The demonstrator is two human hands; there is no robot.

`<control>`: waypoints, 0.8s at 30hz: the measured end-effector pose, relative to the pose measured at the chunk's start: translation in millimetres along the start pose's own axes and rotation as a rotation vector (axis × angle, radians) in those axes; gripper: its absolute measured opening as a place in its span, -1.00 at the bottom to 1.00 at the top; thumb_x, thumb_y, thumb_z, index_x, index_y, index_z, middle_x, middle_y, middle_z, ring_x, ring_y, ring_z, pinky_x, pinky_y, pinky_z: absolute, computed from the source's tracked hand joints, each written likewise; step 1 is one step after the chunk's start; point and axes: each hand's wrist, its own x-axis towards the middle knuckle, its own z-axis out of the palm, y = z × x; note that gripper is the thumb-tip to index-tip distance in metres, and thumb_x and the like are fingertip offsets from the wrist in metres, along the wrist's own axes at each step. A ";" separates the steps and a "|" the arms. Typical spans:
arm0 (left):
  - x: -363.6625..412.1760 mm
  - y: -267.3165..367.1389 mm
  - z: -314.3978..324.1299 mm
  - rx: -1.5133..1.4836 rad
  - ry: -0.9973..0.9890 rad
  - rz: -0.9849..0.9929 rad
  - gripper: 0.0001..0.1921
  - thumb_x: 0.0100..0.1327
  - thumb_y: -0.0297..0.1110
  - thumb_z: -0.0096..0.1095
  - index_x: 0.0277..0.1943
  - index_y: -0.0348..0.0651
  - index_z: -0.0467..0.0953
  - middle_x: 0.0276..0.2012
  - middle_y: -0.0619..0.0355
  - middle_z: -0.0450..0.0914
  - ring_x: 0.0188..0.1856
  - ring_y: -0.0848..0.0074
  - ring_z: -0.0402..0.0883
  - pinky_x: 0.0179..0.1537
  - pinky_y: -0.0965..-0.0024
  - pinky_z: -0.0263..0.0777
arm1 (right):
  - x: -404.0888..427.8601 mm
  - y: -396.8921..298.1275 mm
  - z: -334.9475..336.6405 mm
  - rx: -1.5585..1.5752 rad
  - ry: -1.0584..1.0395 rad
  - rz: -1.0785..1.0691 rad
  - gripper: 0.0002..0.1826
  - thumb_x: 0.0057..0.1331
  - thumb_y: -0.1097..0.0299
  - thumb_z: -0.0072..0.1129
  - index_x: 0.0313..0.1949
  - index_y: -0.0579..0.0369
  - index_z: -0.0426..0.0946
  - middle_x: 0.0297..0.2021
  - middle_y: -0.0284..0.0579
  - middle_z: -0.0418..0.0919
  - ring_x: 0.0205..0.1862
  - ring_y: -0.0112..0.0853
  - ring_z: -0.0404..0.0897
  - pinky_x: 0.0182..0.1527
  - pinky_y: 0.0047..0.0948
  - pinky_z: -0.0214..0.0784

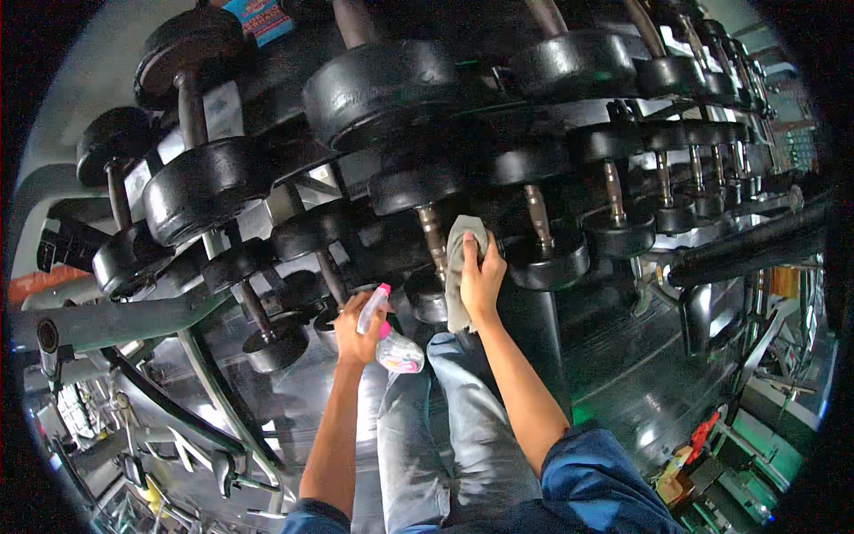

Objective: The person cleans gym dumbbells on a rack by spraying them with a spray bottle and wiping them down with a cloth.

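Observation:
My left hand (357,330) grips a clear spray bottle (400,350) with a pink and white trigger head, its base tilted down to the right. In my right hand (482,274) is a folded grey-beige cloth (460,287), which hangs down below the fingers. The cloth is right beside a black dumbbell with a worn metal handle (433,240) on the lower tier; whether it touches the dumbbell I cannot tell. Just right of that hand lies another black dumbbell (548,260). Behind the bottle, my left hand partly hides a further dumbbell (330,274).
Larger black dumbbells (380,87) fill the upper tier of the rack, running off to the right. A dark rack beam (754,233) juts out at right. Gym machine frames (213,394) stand at lower left. A red and blue printed sign (261,19) is at the top. The floor (620,380) is dark and glossy.

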 end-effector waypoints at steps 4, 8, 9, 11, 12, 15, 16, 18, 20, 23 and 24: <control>13.5 26.8 23.6 -0.260 -0.097 -0.170 -0.60 0.31 0.00 0.05 -0.19 -0.19 0.61 -0.49 0.07 0.64 -0.42 0.38 0.67 -0.33 0.32 0.45 | -0.3 -4.9 -7.6 -0.011 -0.018 0.013 -0.56 0.45 0.08 0.03 -0.04 0.30 0.51 -0.29 0.18 0.65 -0.24 0.03 0.66 -0.18 -0.18 0.43; 34.4 44.2 36.6 -0.245 -0.061 -0.215 -0.61 0.28 0.00 0.09 -0.22 -0.19 0.62 -0.52 0.08 0.64 -0.43 0.42 0.67 -0.33 0.35 0.44 | -0.3 -0.8 -6.0 -0.057 -0.023 -0.019 -0.58 0.45 0.10 0.03 -0.04 0.28 0.51 -0.30 0.15 0.65 -0.24 0.00 0.66 -0.18 -0.19 0.43; 37.4 45.5 37.3 -0.231 -0.029 -0.266 -0.61 0.27 0.01 0.08 -0.24 -0.17 0.63 -0.53 0.09 0.64 -0.44 0.40 0.67 -0.33 0.34 0.45 | -0.9 -2.2 -4.6 -0.069 -0.033 -0.014 -0.59 0.45 0.11 0.03 -0.04 0.28 0.51 -0.30 0.15 0.65 -0.25 -0.01 0.66 -0.19 -0.19 0.43; 43.7 47.1 38.8 -0.214 0.008 -0.322 -0.61 0.26 0.02 0.08 -0.26 -0.16 0.64 -0.54 0.09 0.64 -0.45 0.38 0.68 -0.32 0.33 0.46 | -2.0 -4.0 -3.5 -0.036 -0.052 -0.004 -0.59 0.45 0.11 0.03 -0.04 0.29 0.50 -0.30 0.16 0.65 -0.24 -0.01 0.66 -0.18 -0.19 0.43; 47.4 49.6 41.2 -0.167 0.003 -0.351 -0.60 0.25 0.04 0.08 -0.28 -0.14 0.65 -0.55 0.10 0.64 -0.46 0.35 0.68 -0.31 0.31 0.47 | -1.7 -3.3 -5.0 -0.013 -0.060 0.006 -0.59 0.45 0.12 0.03 -0.03 0.30 0.50 -0.29 0.17 0.65 -0.23 0.00 0.66 -0.17 -0.20 0.43; 54.6 49.1 48.0 -0.086 -0.002 -0.376 -0.57 0.25 0.04 0.08 -0.31 -0.18 0.67 -0.58 0.09 0.63 -0.50 0.37 0.65 -0.34 0.30 0.45 | 0.2 0.2 -6.2 -0.010 -0.052 0.008 -0.59 0.44 0.13 0.04 -0.04 0.32 0.49 -0.29 0.18 0.65 -0.23 0.01 0.66 -0.17 -0.19 0.43; 56.2 48.5 49.7 -0.048 -0.001 -0.367 -0.55 0.26 0.03 0.08 -0.31 -0.24 0.68 -0.60 0.07 0.62 -0.53 0.42 0.62 -0.38 0.31 0.43 | 0.2 0.9 -5.7 -0.012 -0.056 0.007 -0.59 0.44 0.13 0.04 -0.04 0.32 0.49 -0.29 0.18 0.65 -0.23 0.01 0.66 -0.17 -0.19 0.43; 58.6 42.4 51.6 -0.058 -0.021 -0.405 -0.54 0.25 0.05 0.09 -0.34 -0.23 0.68 -0.61 0.06 0.62 -0.52 0.41 0.64 -0.38 0.32 0.44 | -0.9 1.2 -4.2 -0.015 -0.025 -0.019 -0.59 0.44 0.13 0.05 -0.05 0.32 0.49 -0.28 0.19 0.64 -0.22 0.03 0.66 -0.17 -0.18 0.43; 59.9 38.7 51.8 -0.067 -0.039 -0.441 -0.53 0.25 0.08 0.10 -0.37 -0.23 0.68 -0.62 0.06 0.61 -0.51 0.41 0.65 -0.38 0.33 0.45 | -2.1 -0.1 -2.6 -0.016 -0.044 -0.011 -0.60 0.43 0.14 0.05 -0.06 0.32 0.49 -0.28 0.19 0.64 -0.22 0.05 0.65 -0.16 -0.17 0.43; 62.2 49.1 47.8 0.002 -0.036 -0.535 -0.59 0.22 0.07 0.12 -0.34 -0.12 0.68 -0.56 0.01 0.65 -0.40 0.15 0.70 -0.24 0.17 0.51 | -1.7 -3.8 -2.9 -0.009 -0.062 -0.003 -0.61 0.43 0.15 0.04 -0.06 0.31 0.49 -0.27 0.21 0.64 -0.21 0.09 0.63 -0.16 -0.16 0.42; 60.9 53.4 48.3 0.045 0.041 -0.516 -0.59 0.21 0.06 0.13 -0.33 -0.13 0.67 -0.54 -0.02 0.65 -0.38 0.11 0.70 -0.23 0.15 0.51 | -1.6 -3.1 -4.0 -0.026 -0.060 0.001 -0.61 0.44 0.16 0.03 -0.05 0.31 0.48 -0.27 0.21 0.63 -0.21 0.10 0.63 -0.16 -0.16 0.41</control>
